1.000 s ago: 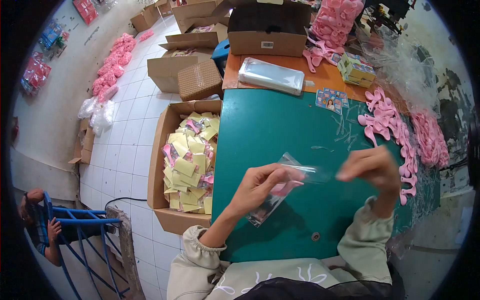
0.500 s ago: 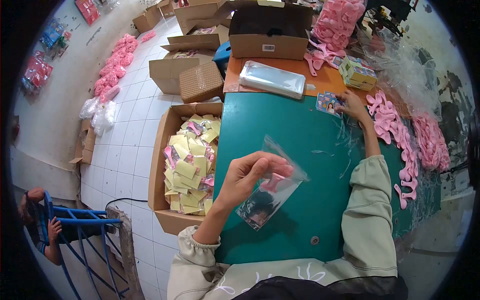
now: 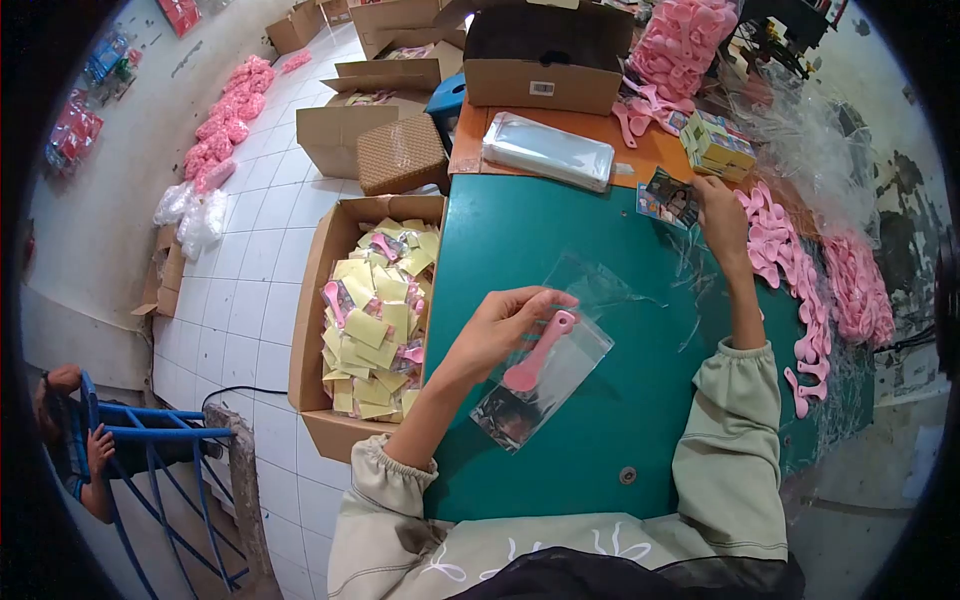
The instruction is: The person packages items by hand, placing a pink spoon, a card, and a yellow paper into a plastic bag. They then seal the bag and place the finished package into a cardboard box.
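Observation:
Over the green table (image 3: 600, 480), my left hand (image 3: 505, 325) pinches the upper part of a clear plastic bag (image 3: 575, 372). Inside that bag lie a pink spoon (image 3: 540, 352), handle up, and a dark picture card (image 3: 507, 417) at the lower end. Farther back on the right, my right hand (image 3: 722, 215) has its fingers closed on a dark picture card (image 3: 670, 196), lifted over blue cards (image 3: 650, 208) on the table. A row of loose pink spoons (image 3: 790, 262) lies just right of my right forearm.
Left of the table, a carton (image 3: 308, 370) holds packed bags with yellow cards. Clear bags (image 3: 548, 150), an open brown box (image 3: 540, 75) and a yellow card box (image 3: 717, 147) stand at the back. At lower left, a person (image 3: 97, 455) holds a blue metal frame (image 3: 165, 432).
My right hand has lifted a card from the blue ones. My left hand has moved slightly, and the spoon has slid down inside the bag, now fully in view.

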{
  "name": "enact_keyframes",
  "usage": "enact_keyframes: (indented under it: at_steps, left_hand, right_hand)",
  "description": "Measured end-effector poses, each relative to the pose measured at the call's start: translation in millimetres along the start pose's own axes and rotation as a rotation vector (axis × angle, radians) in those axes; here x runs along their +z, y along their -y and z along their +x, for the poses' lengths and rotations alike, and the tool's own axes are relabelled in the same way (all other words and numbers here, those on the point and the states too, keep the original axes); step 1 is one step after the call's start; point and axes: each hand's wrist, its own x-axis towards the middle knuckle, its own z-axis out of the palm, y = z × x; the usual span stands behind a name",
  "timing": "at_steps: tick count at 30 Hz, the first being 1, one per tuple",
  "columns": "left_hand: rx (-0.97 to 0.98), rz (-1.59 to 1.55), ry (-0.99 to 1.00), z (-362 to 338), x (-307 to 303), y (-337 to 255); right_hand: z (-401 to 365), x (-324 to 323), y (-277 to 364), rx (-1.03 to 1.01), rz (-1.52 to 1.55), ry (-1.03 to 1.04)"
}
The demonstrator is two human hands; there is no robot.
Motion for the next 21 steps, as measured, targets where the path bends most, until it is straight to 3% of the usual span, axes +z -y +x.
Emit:
enact_keyframes:
  at_steps: [5,8,15,18,21]
  left_hand:
    - [0.157,0.015,0.081,11,-5,18]
    - [0.139,0.033,0.073,8,-5,14]
    - [0.068,0.099,0.075,7,-1,5]
    - [0.079,0.177,0.088,8,0,7]
    - [0.112,0.233,0.107,7,5,9]
  right_hand:
    - [-5,-29,24,-0.039,-0.037,-0.024]
    - [-19,-66,72,0.028,0.578,0.115]
    - [-45,-93,109,0.056,0.949,0.285]
    - [-47,-105,118,-0.116,0.779,0.281]
    - [-53,-110,128,-0.13,0.673,0.298]
